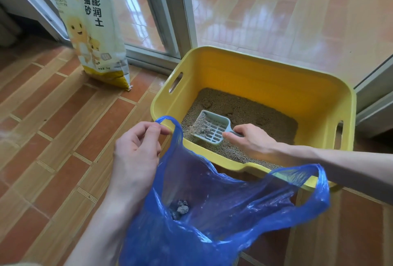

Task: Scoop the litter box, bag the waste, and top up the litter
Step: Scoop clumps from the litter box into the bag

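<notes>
A yellow litter box [276, 82] holding brown litter [255, 114] sits on the tiled floor by a sliding glass door. My right hand [253, 140] grips the handle of a pale blue slotted scoop [209, 126], which lies in the litter with a grey clump in its front end. My left hand [136, 148] pinches one handle of a blue plastic bag [223, 208] and holds it open just in front of the box. Grey waste clumps [180, 209] lie at the bottom of the bag. The bag's other handle drapes over my right forearm.
A tall white and yellow bag of cat litter [93, 27] stands on the floor to the far left, beside the door frame [170, 21]. Brown floor tiles [53, 116] spread left of the box. Another door frame [374, 95] stands at the right.
</notes>
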